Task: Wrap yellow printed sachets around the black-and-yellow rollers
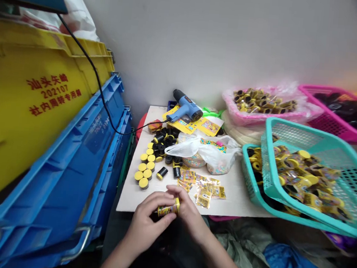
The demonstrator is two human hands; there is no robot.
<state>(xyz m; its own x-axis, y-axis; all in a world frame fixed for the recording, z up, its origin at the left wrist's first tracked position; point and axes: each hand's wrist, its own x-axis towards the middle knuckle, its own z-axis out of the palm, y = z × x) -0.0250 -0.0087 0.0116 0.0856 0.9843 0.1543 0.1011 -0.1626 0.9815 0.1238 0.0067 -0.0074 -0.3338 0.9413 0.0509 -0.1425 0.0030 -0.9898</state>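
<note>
A small cylindrical canister [167,209] with a yellow printed label and a yellow end lies between my hands, just off the table's front edge. My left hand [151,215] is closed around it, thumb below and fingers above. Against the yellow end, my right hand [190,213] curls its fingers; part of its grip is hidden. Beyond my hands lie a loose black canister with a yellow lid [161,173] and flat printed yellow labels [204,194]. Several yellow-capped canisters [143,183] stand grouped at the table's left.
A blue heat gun [185,107] rests on yellow cards at the back, its black cord [100,81] running left. Plastic bags [222,165] hold colourful beads. Turquoise baskets [264,170] of labelled canisters stand right, pink baskets [320,119] behind. Stacked blue crates [65,174] border the left.
</note>
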